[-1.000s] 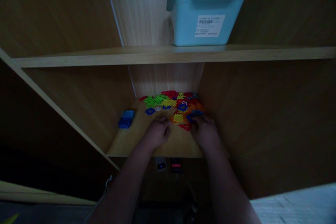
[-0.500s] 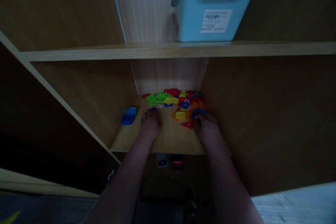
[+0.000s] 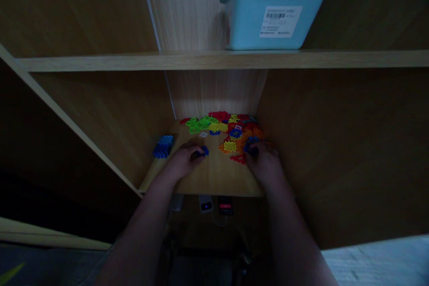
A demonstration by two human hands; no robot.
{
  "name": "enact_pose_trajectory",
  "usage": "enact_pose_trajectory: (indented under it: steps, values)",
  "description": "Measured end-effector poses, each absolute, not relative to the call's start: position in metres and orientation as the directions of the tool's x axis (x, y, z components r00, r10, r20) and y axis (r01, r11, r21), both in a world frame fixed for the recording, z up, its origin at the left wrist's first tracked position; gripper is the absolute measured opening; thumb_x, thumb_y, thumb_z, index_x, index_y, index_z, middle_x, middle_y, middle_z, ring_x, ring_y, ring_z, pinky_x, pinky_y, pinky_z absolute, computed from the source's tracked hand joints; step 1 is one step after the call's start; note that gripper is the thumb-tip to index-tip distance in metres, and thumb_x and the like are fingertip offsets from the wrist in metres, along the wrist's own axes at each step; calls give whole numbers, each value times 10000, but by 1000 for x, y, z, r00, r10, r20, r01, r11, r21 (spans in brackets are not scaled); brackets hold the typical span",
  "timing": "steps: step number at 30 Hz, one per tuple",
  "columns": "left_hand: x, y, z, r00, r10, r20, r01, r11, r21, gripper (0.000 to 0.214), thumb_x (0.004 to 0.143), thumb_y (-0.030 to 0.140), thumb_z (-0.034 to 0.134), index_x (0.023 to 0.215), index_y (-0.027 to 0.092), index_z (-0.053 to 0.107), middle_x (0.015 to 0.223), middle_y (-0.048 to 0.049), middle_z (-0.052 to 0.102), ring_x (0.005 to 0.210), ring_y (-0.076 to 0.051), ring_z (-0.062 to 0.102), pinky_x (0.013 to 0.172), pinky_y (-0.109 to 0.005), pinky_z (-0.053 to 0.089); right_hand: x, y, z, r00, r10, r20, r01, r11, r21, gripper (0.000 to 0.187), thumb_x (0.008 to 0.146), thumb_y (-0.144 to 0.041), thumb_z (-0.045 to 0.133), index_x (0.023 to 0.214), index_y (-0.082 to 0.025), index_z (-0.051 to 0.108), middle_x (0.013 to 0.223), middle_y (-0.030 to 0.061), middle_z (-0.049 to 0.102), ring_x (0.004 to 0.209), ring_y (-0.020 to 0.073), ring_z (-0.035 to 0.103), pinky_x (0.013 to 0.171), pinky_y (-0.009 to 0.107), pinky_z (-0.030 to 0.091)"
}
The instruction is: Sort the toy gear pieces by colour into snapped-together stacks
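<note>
My left hand (image 3: 183, 160) is closed around a dark blue toothed building piece (image 3: 203, 151) over the middle of the lower shelf. On the right, my right hand (image 3: 263, 161) has its fingers closed on another blue building piece (image 3: 251, 143), at the edge of a colourful pile. Orange pieces (image 3: 248, 134), a yellow square piece (image 3: 229, 146) and red pieces (image 3: 238, 159) lie beside that hand. Farther back are green pieces (image 3: 199, 124) and a small white grid piece (image 3: 203, 134). A stack of blue pieces (image 3: 163, 146) stands at the left, apart from my left hand.
Wooden side walls and an upper shelf (image 3: 201, 60) frame the space. A light blue plastic bin (image 3: 268, 18) with a label stands on that upper shelf. Below the lower shelf's front edge (image 3: 217, 190) are a phone-like device (image 3: 225, 205) and a pale device (image 3: 205, 204).
My left hand has turned and come nearer with its blue piece, which now shows to the right of its fingers. My right hand stays almost in place at the pile.
</note>
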State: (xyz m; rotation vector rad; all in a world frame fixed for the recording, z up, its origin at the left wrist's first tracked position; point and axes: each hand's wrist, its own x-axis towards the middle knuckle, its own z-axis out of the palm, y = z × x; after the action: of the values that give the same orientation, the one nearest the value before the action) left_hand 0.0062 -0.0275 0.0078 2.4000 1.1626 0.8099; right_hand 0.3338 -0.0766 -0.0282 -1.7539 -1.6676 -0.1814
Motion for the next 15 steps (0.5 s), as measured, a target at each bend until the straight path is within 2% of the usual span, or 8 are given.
enact_pose_trajectory:
  steps: [3,5,12,15]
  values:
    - [6,-26,2,422,848,322,615,-529,585,299,936,274,761,1229,239,708,1273,-83,771,1194,-283,719,1087,-456,551,333,-78,-28,210,832,513,904,35,-426,340,908,-312,694,1215,-164,681,1134,154,769,1040,349,655,953,464,518]
    - [6,-24,0,395,864,311,618,-501,606,357,920,284,775,1262,237,684,1286,-81,770,1203,-287,723,1093,-461,556,332,-79,-27,224,834,503,902,18,-431,363,903,-306,687,1236,-160,675,1125,155,768,1036,353,652,946,465,523]
    - [7,-30,-2,384,873,300,574,-480,663,344,913,280,775,1242,238,686,1288,-77,773,1217,-277,728,1131,-463,548,332,-77,-27,256,825,503,892,-2,-452,396,879,-329,729,1236,-173,659,1126,159,761,1048,360,655,959,481,538]
    - [7,-34,-2,396,874,283,547,-471,692,379,899,281,795,1258,232,684,1307,-82,765,1222,-278,724,1131,-468,549,330,-81,-21,257,799,544,860,68,-506,432,865,-346,759,1248,-189,635,1171,161,753,1100,368,659,982,493,545]
